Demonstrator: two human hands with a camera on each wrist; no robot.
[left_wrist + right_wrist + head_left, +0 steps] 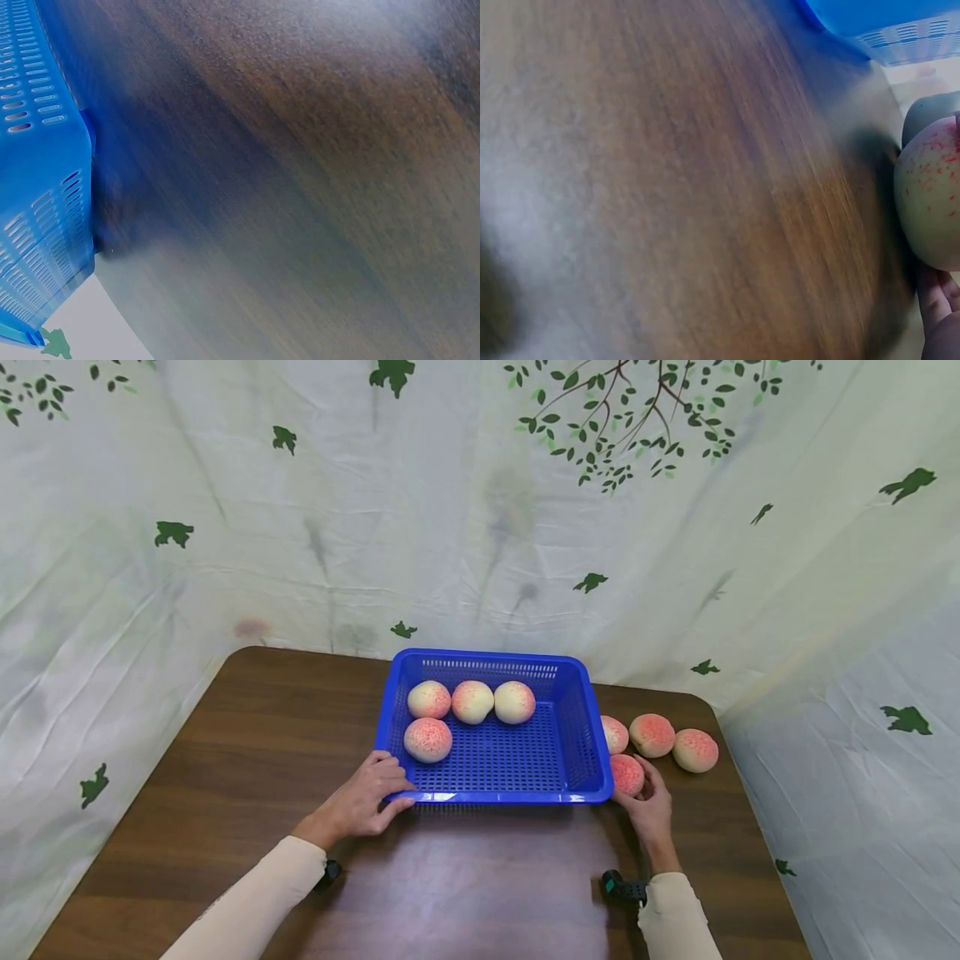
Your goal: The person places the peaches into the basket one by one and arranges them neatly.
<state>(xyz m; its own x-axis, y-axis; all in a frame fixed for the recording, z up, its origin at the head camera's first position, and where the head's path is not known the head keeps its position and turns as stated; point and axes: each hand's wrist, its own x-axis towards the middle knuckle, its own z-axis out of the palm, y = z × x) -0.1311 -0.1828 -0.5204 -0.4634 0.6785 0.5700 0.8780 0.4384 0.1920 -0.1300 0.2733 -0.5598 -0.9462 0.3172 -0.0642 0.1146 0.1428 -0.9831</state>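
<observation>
A blue plastic basket [491, 797] stands on the table with several peaches inside, three in a back row and one peach [428, 741] in front at the left. My left hand [372, 795] grips the basket's front left corner, fingers over the rim and thumb at the front side. Just right of the basket, my right hand [651, 810] holds a pink-red peach [627, 775] between thumb and fingers. In the right wrist view, that peach [930, 195] shows at the right edge with fingertips [932, 304] against its underside. The left wrist view shows only the basket's slotted wall [45, 172], no hand.
Beyond my right hand lie three more peaches: one partly behind the basket's right rim, a second peach [652, 735] beside it, and a third peach [696, 751] near the right table edge. A pale leaf-printed cloth [450, 527] hangs behind the brown wooden table [247, 735].
</observation>
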